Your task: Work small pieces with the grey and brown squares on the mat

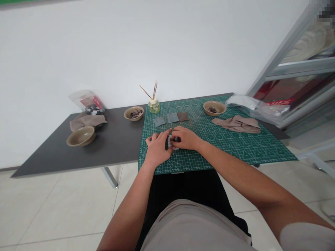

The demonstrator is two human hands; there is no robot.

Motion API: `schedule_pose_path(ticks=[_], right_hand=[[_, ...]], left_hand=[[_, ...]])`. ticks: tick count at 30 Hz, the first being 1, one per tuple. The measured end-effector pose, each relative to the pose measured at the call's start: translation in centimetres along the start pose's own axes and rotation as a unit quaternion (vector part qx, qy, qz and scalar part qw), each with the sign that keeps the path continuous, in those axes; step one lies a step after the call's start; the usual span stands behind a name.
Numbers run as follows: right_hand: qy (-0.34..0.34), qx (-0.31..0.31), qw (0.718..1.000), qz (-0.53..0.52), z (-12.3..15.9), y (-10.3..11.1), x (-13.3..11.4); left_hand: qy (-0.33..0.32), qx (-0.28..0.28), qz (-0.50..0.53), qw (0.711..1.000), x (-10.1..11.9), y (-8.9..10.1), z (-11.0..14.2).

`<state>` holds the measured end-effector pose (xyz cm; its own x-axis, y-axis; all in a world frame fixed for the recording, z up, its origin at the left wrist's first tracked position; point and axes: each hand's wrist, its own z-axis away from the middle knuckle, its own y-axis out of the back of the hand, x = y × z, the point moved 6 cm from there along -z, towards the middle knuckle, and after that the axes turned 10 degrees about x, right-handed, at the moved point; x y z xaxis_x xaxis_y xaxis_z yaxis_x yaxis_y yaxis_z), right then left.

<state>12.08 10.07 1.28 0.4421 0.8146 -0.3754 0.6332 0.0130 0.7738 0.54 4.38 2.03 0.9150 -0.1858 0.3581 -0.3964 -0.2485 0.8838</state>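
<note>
Both my hands rest on the green cutting mat [235, 146] near its front edge. My left hand [157, 148] lies with fingers curled against a small pale piece [170, 141]. My right hand [186, 138] is closed around a small dark tool [177, 139] that meets the same piece. What the piece is stays too small to make out. Just beyond my hands lie three small swatches: a grey one [159, 121], a blue-grey one [172, 117] and a brown one [182, 116].
A reed diffuser [154, 104] stands at the mat's far edge. Tan bowls sit at the left [81, 136], centre [133, 113] and right [214, 108]. Beige cloths [237, 123] [87, 121], a tipped clear jar [87, 101] and a plastic bag [251, 106] lie around. A metal frame [295, 66] stands on the right.
</note>
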Motion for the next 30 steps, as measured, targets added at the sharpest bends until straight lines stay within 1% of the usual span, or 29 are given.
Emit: schedule_pose_path(ticks=[2,6,10,12,15,19,22,24,28,30], right_hand=[[0.009,0.000,1.000,-0.010,0.0,-0.1,0.0],[-0.027,0.025,0.999,0.020,0.0,0.0,0.7],[-0.001,0.005,1.000,-0.023,0.2,-0.4,0.6],[-0.012,0.006,1.000,-0.026,0.2,-0.4,0.8],[-0.038,0.019,0.999,0.001,0.1,-0.2,1.0],[-0.023,-0.007,0.999,-0.044,0.0,-0.3,0.3],[-0.059,0.008,0.998,-0.022,0.0,0.0,0.8],[-0.071,0.017,0.997,-0.004,0.1,0.1,1.1],[-0.047,0.003,0.996,-0.072,0.1,-0.1,1.1],[-0.055,0.000,0.995,-0.087,0.2,-0.1,1.0]], left_hand=[[-0.002,0.001,0.001,1.000,0.0,-0.1,0.0],[-0.008,0.012,0.004,1.000,-0.1,-0.2,0.0],[-0.019,0.023,0.013,0.999,-0.2,-0.3,0.0],[-0.020,0.029,0.017,0.999,-0.2,-0.3,0.0],[-0.017,0.032,0.022,0.999,-0.3,-0.4,0.0],[-0.013,0.028,0.023,0.999,-0.4,-0.4,-0.1],[-0.011,0.028,0.024,0.999,-0.5,-0.4,-0.2],[-0.008,0.028,0.026,0.999,-0.5,-0.4,-0.2],[-0.008,0.027,0.031,0.999,-0.5,-0.5,-0.3],[-0.006,0.027,0.034,0.999,-0.5,-0.4,-0.3]])
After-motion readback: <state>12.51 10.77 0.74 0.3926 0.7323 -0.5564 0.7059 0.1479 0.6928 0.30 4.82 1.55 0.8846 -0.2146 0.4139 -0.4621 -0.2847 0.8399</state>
